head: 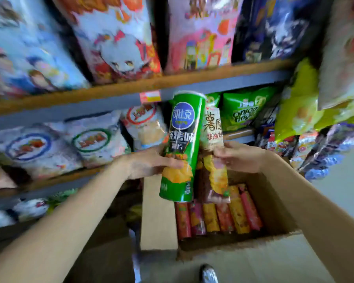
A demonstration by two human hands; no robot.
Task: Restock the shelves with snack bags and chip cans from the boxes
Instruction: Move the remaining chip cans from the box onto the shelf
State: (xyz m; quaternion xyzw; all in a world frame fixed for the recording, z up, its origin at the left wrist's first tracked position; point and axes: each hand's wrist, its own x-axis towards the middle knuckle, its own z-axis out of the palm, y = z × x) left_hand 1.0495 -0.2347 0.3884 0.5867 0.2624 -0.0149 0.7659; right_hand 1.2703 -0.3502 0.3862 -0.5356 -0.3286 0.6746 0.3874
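Note:
My left hand grips a tall green chip can around its lower half and holds it upright in front of the shelves. Just right of it, my right hand pinches a beige and brown snack bag that hangs upright against the can. Both are above an open cardboard box on the floor, where several red, orange and yellow chip cans lie side by side. The middle shelf behind holds white snack bags and green bags.
The top shelf carries large colourful bags. Yellow-green and other bags hang at the right, close to my right arm. A lower shelf at the left holds more bags. A box flap stands up at the box's left. A shoe shows below.

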